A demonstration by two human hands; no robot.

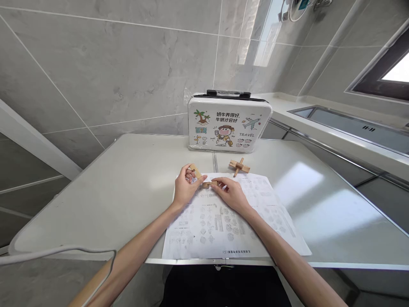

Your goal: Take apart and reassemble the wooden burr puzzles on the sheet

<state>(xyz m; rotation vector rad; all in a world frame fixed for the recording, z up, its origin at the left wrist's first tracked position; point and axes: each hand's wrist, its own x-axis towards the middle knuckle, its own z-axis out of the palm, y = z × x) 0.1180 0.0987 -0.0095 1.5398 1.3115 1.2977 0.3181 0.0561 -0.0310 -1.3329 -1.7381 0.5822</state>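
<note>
The table (134,170) carries a case (230,123) at twelve o'clock and a printed sheet (217,236) toward six. At the sheet's twelve o'clock end, left hand (185,185) and right hand (232,192) are both engaged; a wooden cross (239,166) lies at their two o'clock. Left grasps a block (196,172); right pinches a partly hidden wooden piece (206,185), left thumb contact undetermined.

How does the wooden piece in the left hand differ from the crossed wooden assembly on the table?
The wooden piece is held in the left hand's fingers, while the crossed assembly rests on the table untouched.
The piece looks like one short bar; the assembly has several bars crossing.
The piece covers a smaller area than the assembly.
Both are wood-coloured.
</note>
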